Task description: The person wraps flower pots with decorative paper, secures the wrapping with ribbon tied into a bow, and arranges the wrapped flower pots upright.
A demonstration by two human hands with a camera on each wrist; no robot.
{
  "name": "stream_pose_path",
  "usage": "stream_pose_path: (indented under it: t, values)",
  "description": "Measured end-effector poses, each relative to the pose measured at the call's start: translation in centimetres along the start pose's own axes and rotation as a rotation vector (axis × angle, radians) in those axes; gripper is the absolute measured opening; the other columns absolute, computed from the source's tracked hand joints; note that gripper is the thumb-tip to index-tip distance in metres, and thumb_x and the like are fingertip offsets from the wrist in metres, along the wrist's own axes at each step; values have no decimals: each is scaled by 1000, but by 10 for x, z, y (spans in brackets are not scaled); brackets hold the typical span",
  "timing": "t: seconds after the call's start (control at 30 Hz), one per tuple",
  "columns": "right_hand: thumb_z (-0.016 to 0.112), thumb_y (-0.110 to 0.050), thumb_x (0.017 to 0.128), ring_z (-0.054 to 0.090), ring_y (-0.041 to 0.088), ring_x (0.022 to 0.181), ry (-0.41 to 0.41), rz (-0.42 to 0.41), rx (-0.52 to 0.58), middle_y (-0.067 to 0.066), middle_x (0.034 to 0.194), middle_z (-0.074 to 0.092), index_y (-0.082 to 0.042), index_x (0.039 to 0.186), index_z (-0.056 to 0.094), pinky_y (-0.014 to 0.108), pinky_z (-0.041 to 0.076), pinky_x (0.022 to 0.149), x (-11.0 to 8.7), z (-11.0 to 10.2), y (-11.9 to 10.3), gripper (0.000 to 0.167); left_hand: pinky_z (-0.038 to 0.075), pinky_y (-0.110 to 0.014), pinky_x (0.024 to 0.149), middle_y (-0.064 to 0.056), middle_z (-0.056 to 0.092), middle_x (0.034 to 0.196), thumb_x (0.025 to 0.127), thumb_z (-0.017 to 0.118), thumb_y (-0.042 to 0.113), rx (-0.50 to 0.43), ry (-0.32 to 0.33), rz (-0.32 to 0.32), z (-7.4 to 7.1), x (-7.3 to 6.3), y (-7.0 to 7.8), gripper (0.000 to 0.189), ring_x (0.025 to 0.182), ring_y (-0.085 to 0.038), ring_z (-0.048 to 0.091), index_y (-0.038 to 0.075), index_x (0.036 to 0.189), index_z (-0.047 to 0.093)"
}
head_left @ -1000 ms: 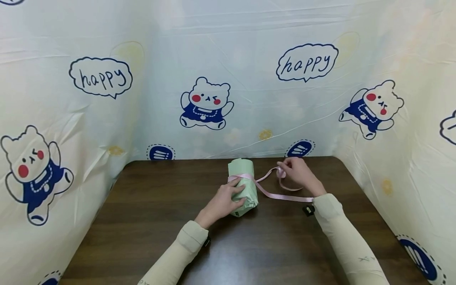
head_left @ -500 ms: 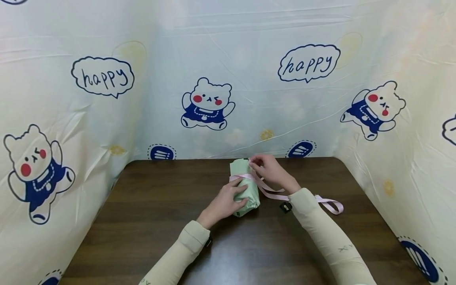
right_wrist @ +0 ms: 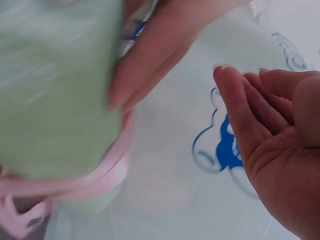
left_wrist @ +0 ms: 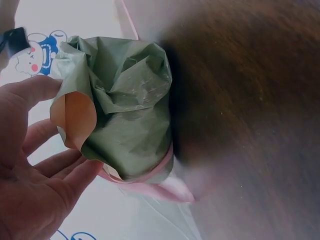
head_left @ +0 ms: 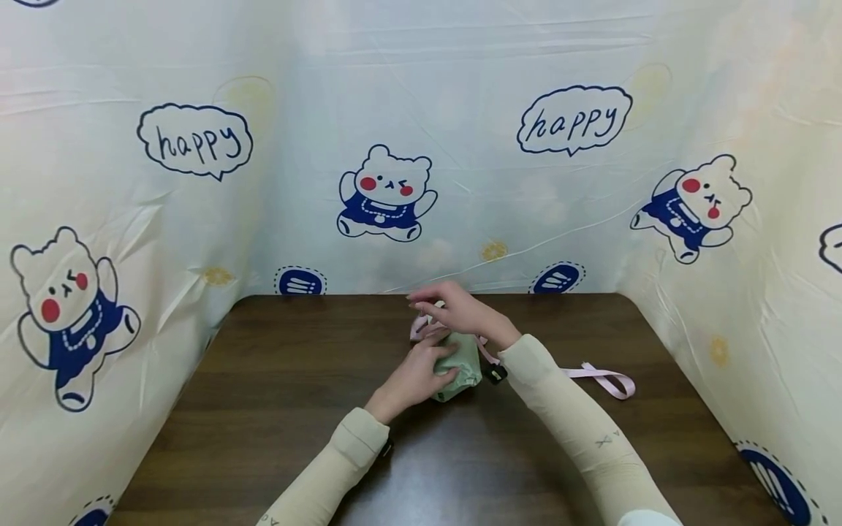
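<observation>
A package in light green paper (head_left: 462, 374) lies on the dark table, with a pink ribbon (left_wrist: 137, 188) round its middle. My left hand (head_left: 409, 376) rests on the near part of the package, fingers spread over the paper and ribbon. In the left wrist view, thumb and fingertips touch the paper beside a loose flap. Above the far end is my right hand (head_left: 460, 310), fingers extended, thumb apart from them; no ribbon shows between them in the right wrist view. Part of the ribbon sits left of the package, below those fingertips.
The ribbon's other length trails right across the wooden table (head_left: 316, 365) and ends in a loop (head_left: 601, 374). A pale curtain (head_left: 480, 183) with printed bears encloses the back and sides. A small black device (head_left: 495, 373) is at the right wrist.
My right hand has carried a ribbon end from the right side leftward across the package, and no ribbon shows in its fingers now. My left hand has stayed on the package.
</observation>
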State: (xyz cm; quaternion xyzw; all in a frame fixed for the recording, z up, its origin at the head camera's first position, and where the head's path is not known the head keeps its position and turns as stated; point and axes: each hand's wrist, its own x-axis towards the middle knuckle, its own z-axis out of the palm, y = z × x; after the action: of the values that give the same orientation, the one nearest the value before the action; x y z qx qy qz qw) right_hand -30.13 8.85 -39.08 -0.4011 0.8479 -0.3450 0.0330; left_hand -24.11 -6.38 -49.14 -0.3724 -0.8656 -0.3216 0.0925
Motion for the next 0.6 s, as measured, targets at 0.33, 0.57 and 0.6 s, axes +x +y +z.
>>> stream_pose_path:
  t: [0.33,0.57,0.6]
  values:
    - [58,-8,102,64,17,90,119,151,30,9,108,73,-2,114,74,42,56,84,-72,1,31,20,42,-48,113,-15,50,152,95,70,22,-21,-25,-8,-1,0,-5,47,142,-30,45,5,138,63]
    - [80,-21,89,65,22,89,95,143,-25,10,121,67,-6,116,73,47,59,80,-98,22,41,31,51,-41,96,-15,58,143,96,49,1,-206,39,-56,-6,1,-11,37,124,-27,60,1,128,69]
    - [83,-25,86,64,23,92,92,149,-49,10,124,65,-6,118,72,46,59,80,-99,25,40,38,53,-37,87,-15,60,141,97,47,-1,-223,51,-61,-7,2,-11,37,108,-26,66,1,125,70]
